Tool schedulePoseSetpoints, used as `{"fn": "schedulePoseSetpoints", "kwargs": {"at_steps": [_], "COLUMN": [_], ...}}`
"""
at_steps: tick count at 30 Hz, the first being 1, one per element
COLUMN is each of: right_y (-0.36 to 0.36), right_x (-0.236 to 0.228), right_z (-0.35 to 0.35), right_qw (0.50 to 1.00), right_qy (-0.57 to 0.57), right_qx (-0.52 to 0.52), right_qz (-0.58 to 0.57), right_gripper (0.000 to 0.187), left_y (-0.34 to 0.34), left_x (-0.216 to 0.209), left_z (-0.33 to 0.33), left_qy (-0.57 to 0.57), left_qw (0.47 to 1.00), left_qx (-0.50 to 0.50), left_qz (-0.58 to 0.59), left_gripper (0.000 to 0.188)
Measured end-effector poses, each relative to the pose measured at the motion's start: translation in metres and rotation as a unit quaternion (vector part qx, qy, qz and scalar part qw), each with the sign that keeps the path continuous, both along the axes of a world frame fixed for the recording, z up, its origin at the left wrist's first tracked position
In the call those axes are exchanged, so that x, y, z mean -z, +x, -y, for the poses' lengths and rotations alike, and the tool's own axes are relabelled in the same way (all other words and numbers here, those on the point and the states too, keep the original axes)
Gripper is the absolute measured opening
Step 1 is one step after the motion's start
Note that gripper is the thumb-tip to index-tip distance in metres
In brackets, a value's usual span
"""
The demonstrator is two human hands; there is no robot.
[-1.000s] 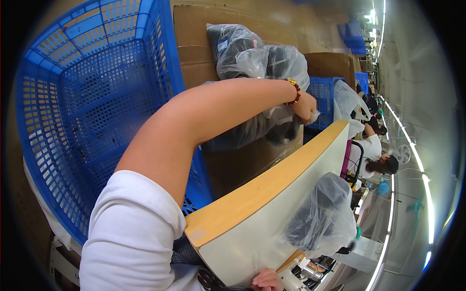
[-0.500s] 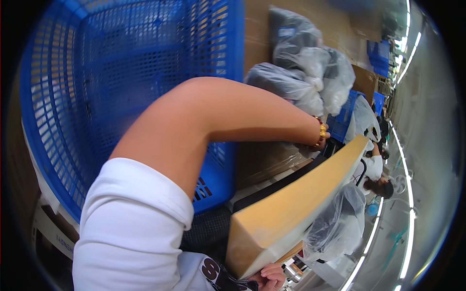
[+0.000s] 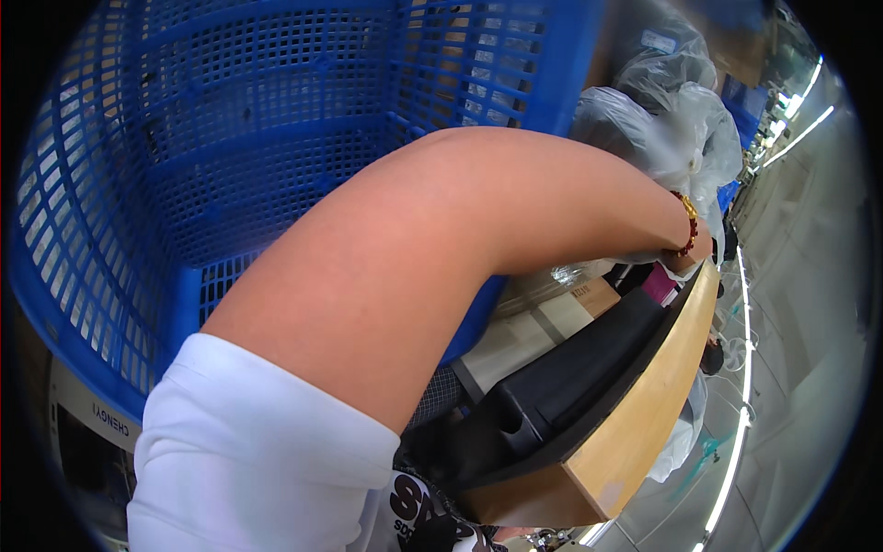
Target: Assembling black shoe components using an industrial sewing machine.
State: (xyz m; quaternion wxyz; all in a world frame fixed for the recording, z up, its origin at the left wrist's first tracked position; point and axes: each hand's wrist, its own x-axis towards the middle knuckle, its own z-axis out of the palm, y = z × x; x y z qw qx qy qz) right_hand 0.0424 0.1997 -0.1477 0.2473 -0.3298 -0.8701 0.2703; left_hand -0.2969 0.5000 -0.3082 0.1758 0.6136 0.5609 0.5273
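My left arm, in a white sleeve, reaches across the view to the right. Beyond a red-and-gold beaded bracelet (image 3: 686, 224), my left hand (image 3: 701, 250) is at the far end of a light wooden panel (image 3: 644, 405). Its fingers are hidden, and so is anything they may hold. Clear plastic bags (image 3: 685, 138) with dark contents lie close by the wrist. Beside the panel runs a long black casing (image 3: 570, 377). At the bottom edge only a sliver of my right hand (image 3: 515, 532) shows below the panel's near end, its fingers not readable.
A large blue slatted plastic basket (image 3: 267, 115) fills the upper left, behind my arm. A cardboard strip (image 3: 533, 336) lies between basket and black casing. A pale machine part (image 3: 97, 409) stands at lower left. Ceiling light strips (image 3: 743, 386) run down the right side.
The view has shifted, and basket, bags and arm appear larger or farther right. More of the black casing shows beside the panel. My right hand has mostly dropped out of sight.
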Motion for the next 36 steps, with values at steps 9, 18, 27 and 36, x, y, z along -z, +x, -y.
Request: {"fn": "schedulePoseSetpoints", "kwargs": {"at_steps": [9, 18, 27, 36], "right_y": [-0.003, -0.021, -0.013, 0.001], "right_x": [0.005, -0.019, -0.015, 0.011], "right_z": [-0.004, -0.015, -0.018, -0.023], "right_qw": [0.997, 0.997, 0.994, 0.982], "right_qy": [-0.025, -0.031, -0.024, -0.121], "right_qx": [-0.066, -0.057, -0.097, -0.052], "right_qz": [-0.008, 0.033, -0.041, -0.138], "right_gripper": [0.030, 0.011, 0.005, 0.010], "left_y": [-0.001, 0.001, -0.067, 0.075], "left_x": [0.023, 0.048, -0.035, -0.245], "left_z": [0.033, -0.003, 0.096, 0.168], "left_qy": [-0.140, -0.199, -0.054, 0.076], "left_qw": [0.963, 0.970, 0.962, 0.960], "left_qx": [0.086, 0.053, 0.190, 0.032], "left_qz": [-0.215, -0.133, -0.190, -0.267], "left_gripper": [0.033, 0.036, 0.036, 0.050]}}
